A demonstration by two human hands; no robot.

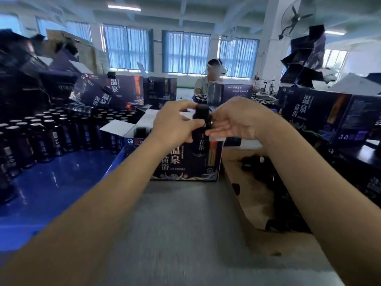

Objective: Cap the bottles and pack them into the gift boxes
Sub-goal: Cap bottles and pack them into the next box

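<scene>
a person (206, 84) in a headset sits beyond the grey tabletop's (185, 234) far edge; a wall fan (296, 17) hangs upper right; blue curtains (185, 52) cover the windows.

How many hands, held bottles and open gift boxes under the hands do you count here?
Hands: 2, left hand and right hand
Held bottle: 1
Open gift box: 1
Total: 4
Loose bottles at the left: too many and too blurred to count.
</scene>
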